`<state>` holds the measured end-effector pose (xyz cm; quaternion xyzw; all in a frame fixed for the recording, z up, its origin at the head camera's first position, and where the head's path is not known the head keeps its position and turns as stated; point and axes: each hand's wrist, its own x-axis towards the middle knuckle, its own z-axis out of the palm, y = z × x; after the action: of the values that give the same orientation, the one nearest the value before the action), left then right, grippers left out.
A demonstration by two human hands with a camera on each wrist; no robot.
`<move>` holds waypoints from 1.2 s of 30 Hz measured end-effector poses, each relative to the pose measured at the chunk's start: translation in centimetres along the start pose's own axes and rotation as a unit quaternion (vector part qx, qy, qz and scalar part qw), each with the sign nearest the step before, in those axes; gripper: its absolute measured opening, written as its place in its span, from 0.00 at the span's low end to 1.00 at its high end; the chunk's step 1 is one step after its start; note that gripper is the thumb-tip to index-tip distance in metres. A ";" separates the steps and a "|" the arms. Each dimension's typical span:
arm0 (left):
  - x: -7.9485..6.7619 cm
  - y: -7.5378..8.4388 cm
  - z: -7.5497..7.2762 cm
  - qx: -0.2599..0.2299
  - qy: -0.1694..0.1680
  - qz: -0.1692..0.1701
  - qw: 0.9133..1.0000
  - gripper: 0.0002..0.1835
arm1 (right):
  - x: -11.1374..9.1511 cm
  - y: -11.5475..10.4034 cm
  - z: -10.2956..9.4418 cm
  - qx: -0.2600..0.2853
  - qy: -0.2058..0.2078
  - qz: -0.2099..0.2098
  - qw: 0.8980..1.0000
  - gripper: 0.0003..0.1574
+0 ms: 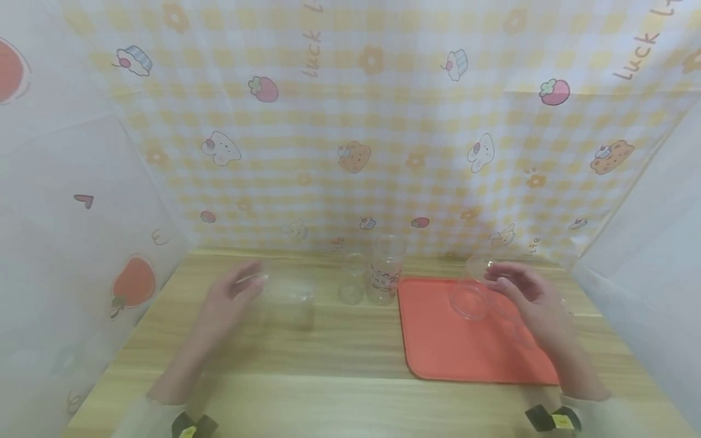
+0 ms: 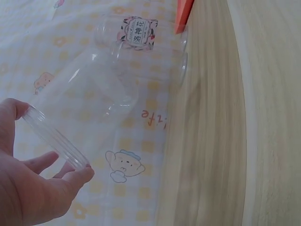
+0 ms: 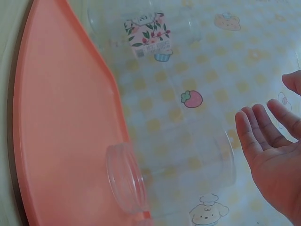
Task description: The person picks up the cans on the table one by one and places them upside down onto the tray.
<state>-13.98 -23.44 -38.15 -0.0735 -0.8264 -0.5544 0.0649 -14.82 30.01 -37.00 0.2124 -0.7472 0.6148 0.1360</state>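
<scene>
My left hand [image 1: 232,298] grips a clear jar [image 2: 84,103] by its ridged rim, thumb on one side and fingers on the other. The jar is tilted and blurred in the head view, over the table's left part. My right hand [image 1: 533,304] is raised above the right part of an orange tray [image 1: 460,359], fingers spread and nothing between them. Beside it a clear jar [image 3: 188,165] stands on the tray; the right wrist view shows a gap between the fingers and that jar. More clear rims show faintly behind the right hand.
Left of the tray stand a tall clear jar with a floral label [image 1: 386,280] and a shorter clear container [image 1: 352,289], close together. The wooden table [image 1: 328,401] meets a yellow checked cloth [image 1: 328,194] at the back. White cloth hangs at both sides.
</scene>
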 end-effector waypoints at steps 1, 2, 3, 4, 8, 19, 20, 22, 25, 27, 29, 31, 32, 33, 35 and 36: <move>0.0 0.0 0.1 0.000 0.001 0.000 1.000 0.33 | 0.0 0.1 0.1 0.000 -0.001 -0.001 1.000 0.18; 0.1 0.0 0.3 -0.002 0.001 0.001 1.000 0.33 | 0.1 0.2 0.3 0.003 -0.001 -0.002 1.000 0.18; 0.1 -0.1 0.4 -0.002 0.001 0.002 1.000 0.33 | 0.1 0.3 0.4 0.008 -0.002 -0.004 1.000 0.18; 0.2 -0.1 0.5 -0.003 0.001 0.004 1.000 0.33 | 0.1 0.4 0.5 0.015 -0.002 -0.007 1.000 0.18; 0.4 -0.2 1.0 -0.009 -0.001 0.009 1.000 0.33 | 0.1 0.6 0.9 0.006 0.007 0.002 1.000 0.18; 0.5 -0.6 2.2 -0.033 -0.012 0.025 0.999 0.32 | 0.3 0.7 2.0 -0.013 0.001 0.010 1.000 0.18; 0.5 -0.6 2.4 -0.033 -0.012 0.024 0.999 0.32 | 0.4 0.7 2.1 -0.005 -0.003 0.009 1.000 0.18; 0.5 -0.7 2.7 -0.034 -0.011 0.020 0.999 0.32 | 0.4 0.8 2.3 0.001 -0.007 0.005 1.000 0.18; 0.5 -0.8 3.1 -0.036 -0.008 0.018 0.999 0.32 | 0.4 0.9 2.5 0.003 -0.011 0.002 1.000 0.17; 0.6 -0.8 3.4 -0.038 -0.005 0.019 0.999 0.31 | 0.4 1.0 2.7 0.004 -0.012 0.003 1.000 0.17; 0.6 -0.8 3.6 -0.042 -0.004 0.022 0.999 0.31 | 0.4 1.1 2.9 0.008 -0.017 0.005 1.000 0.18; 0.5 -0.8 3.8 -0.047 -0.005 0.022 0.999 0.30 | 0.4 1.1 3.1 0.015 -0.019 0.009 1.000 0.18; 0.5 -0.8 3.9 -0.049 -0.006 0.023 0.999 0.30 | 0.4 1.2 3.2 0.015 -0.019 0.011 1.000 0.18; 0.5 -0.8 4.0 -0.052 -0.006 0.025 0.998 0.30 | 0.3 1.1 3.3 0.011 -0.019 0.014 1.000 0.19; 0.5 -0.9 4.3 -0.060 -0.006 0.028 0.998 0.29 | 0.3 1.1 3.5 0.001 -0.017 0.022 1.000 0.19; 0.4 -0.8 4.4 -0.064 -0.007 0.030 0.997 0.29 | 0.2 1.1 3.6 -0.004 -0.015 0.026 1.000 0.19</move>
<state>-14.67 -19.63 -40.51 -0.1060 -0.7872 -0.6033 0.0712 -15.34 26.59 -38.55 0.2017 -0.7570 0.6116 0.1101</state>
